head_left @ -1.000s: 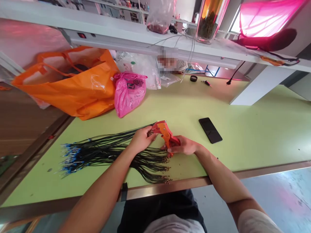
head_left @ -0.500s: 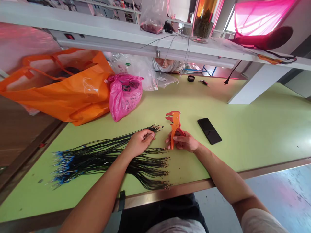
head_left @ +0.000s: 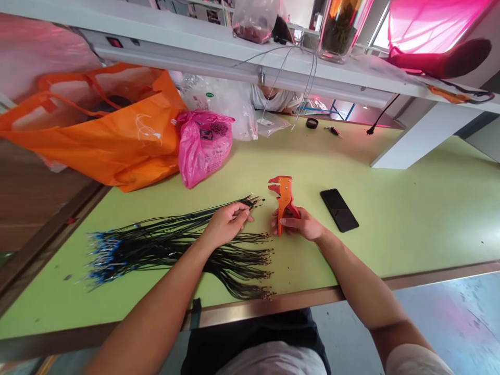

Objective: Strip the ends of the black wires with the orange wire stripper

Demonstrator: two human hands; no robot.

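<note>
My left hand (head_left: 228,224) lies over the upper bundle of black wires (head_left: 187,217), thumb and fingers pinched together near the wires' right ends. What sits between those fingertips is hidden. My right hand (head_left: 302,224) is wrapped round the handles of an orange and red wire stripper (head_left: 285,195), held upright with its jaws pointing left. More black wires spread below my left hand, their bare copper tips (head_left: 267,294) fanned in several groups toward the right. At the far left, the wires end in blue connectors (head_left: 105,252).
A black phone (head_left: 339,210) lies right of my right hand. At the back left stand an orange bag (head_left: 152,140) and a pink plastic bag (head_left: 205,151). A white shelf (head_left: 187,47) crosses above the green table (head_left: 422,219). Another person (head_left: 273,99) is partly visible behind it.
The view has shifted slightly. The fingers of my left hand have moved a little at the wire ends, while my right hand keeps its hold on the wire stripper.
</note>
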